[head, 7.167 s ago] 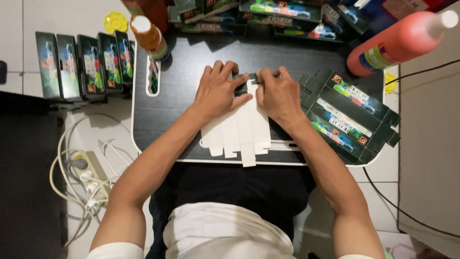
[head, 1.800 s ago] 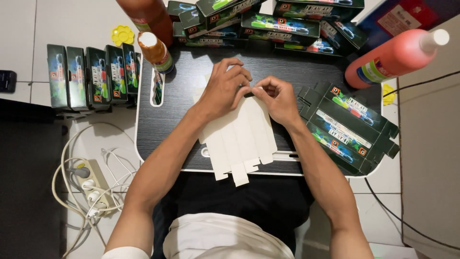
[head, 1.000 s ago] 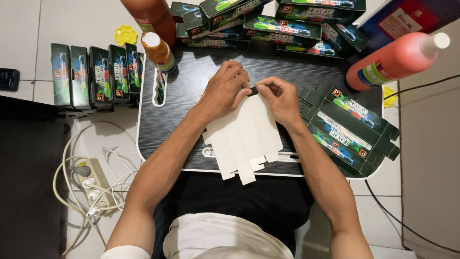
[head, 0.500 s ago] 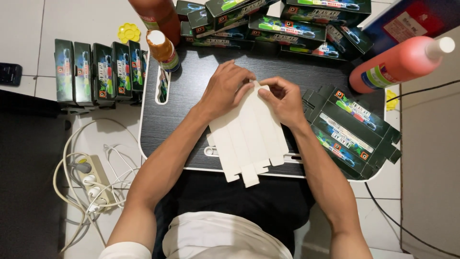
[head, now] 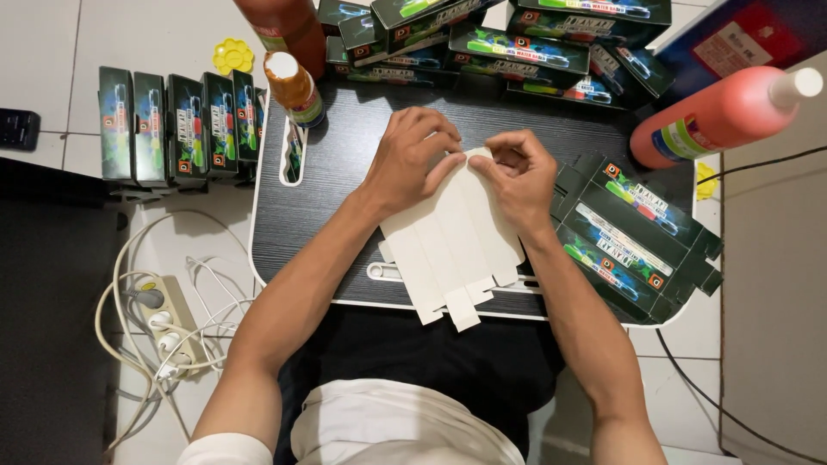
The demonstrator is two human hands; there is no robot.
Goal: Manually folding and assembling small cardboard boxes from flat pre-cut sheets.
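Head view looks down on a dark wood-grain tabletop (head: pixel 345 172) set over white floor tiles (head: pixel 52 60). Both hands, left hand (head: pixel 412 159) and right hand (head: pixel 515 175), pinch the far end of a flat white cardboard sheet (head: pixel 452 245) lying at the tabletop's middle. Green boxes (head: pixel 177 129) line the floor; a power strip (head: pixel 168 323) lies beside.

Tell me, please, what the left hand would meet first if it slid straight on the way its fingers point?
The left hand points right, along the top edge of the flat white carton blank. It would most likely meet the right hand first, whose fingertips pinch the same edge, almost touching already.
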